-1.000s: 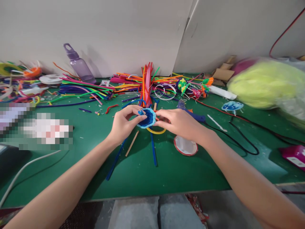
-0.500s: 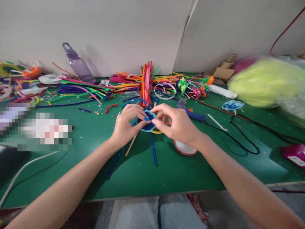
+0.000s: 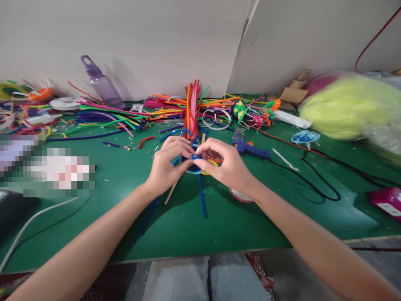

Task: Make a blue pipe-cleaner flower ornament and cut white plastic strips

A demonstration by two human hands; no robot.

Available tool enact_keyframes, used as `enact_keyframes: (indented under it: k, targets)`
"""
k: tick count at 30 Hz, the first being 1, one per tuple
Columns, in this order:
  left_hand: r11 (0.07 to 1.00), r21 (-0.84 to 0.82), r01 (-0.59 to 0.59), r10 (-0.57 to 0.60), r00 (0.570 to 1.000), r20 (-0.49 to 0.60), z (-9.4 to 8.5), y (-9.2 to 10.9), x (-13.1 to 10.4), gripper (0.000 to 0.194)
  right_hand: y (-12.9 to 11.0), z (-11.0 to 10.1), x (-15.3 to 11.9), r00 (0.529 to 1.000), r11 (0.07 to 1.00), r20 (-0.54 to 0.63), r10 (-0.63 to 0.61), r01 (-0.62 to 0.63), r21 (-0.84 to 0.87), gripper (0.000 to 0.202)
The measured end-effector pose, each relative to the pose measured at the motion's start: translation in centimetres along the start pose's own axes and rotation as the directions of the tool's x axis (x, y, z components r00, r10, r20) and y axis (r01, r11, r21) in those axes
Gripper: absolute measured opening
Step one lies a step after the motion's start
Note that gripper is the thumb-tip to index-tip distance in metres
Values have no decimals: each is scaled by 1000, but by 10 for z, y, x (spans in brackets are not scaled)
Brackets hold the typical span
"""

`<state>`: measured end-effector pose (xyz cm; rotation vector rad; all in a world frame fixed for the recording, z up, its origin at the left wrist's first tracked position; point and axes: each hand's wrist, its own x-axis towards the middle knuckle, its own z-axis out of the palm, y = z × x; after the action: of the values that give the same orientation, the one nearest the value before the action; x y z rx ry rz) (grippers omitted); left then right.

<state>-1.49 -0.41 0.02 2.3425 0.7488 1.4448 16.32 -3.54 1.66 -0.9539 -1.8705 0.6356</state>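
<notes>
My left hand (image 3: 171, 161) and my right hand (image 3: 225, 163) meet over the middle of the table, fingertips pinched on a small blue coil (image 3: 196, 156) that looks like rolled pipe cleaner. Just below the coil is a dark blue round piece with a light blue rim (image 3: 193, 171), partly hidden by my fingers. Blue pipe cleaners (image 3: 202, 198) stick out toward me from under it, along with a thin wooden stick (image 3: 171, 192). A yellow loop (image 3: 214, 167) shows beneath my right fingers. By my right wrist lies a white disc with a red edge (image 3: 241, 195).
Bundles of coloured pipe cleaners (image 3: 109, 115) line the back, near a purple bottle (image 3: 106, 88). Right of my hands lies a blue glue gun (image 3: 252, 149) with its black cord. A yellow-green bag (image 3: 338, 108) and a magenta box (image 3: 387, 202) are farther right.
My right hand has shifted slightly left and its fingertips have come onto the blue coil opposite my left fingers. My left hand is nearly still.
</notes>
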Motion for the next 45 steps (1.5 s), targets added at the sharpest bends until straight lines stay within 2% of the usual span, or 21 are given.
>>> enact_keyframes:
  k: [4, 10, 15, 20, 26, 32, 36, 42, 45]
  targets:
    - [1000, 4, 2, -2, 1000, 12, 0, 0, 1, 27, -1, -1, -1, 999, 998, 10, 49, -49, 40, 9]
    - [996, 39, -74, 74, 997, 18, 0, 1, 0, 21, -3, -3, 0, 996, 993, 37, 76, -79, 83, 10]
    - [997, 79, 3, -3, 1000, 4, 0, 1, 0, 21, -2, -10, 0, 988, 985, 85, 128, -137, 107, 10]
    - [992, 116, 50, -43, 997, -66, -2, 1, 0, 18, 1, -14, -2, 995, 985, 0, 99, -98, 141, 15]
    - [986, 160, -43, 46, 999, -17, -3, 2, 0, 14, -1, -8, -2, 996, 998, 69, 59, -60, 14, 11]
    - [991, 118, -68, 68, 998, 0, -2, 2, 0, 12, 1, -11, -1, 997, 999, 73, 21, -18, -40, 7]
    - [986, 153, -66, 66, 998, 8, -2, 1, -1, 14, 0, -12, -2, 997, 999, 73, 36, -34, -31, 8]
    - [966, 191, -176, 178, 984, 5, -2, 2, -1, 11, 0, -10, -2, 989, 991, 87, 123, -127, 40, 9]
    - [946, 222, -236, 237, 971, 25, -2, 2, -1, 11, 2, -11, 0, 988, 988, 96, 120, -128, 82, 7]
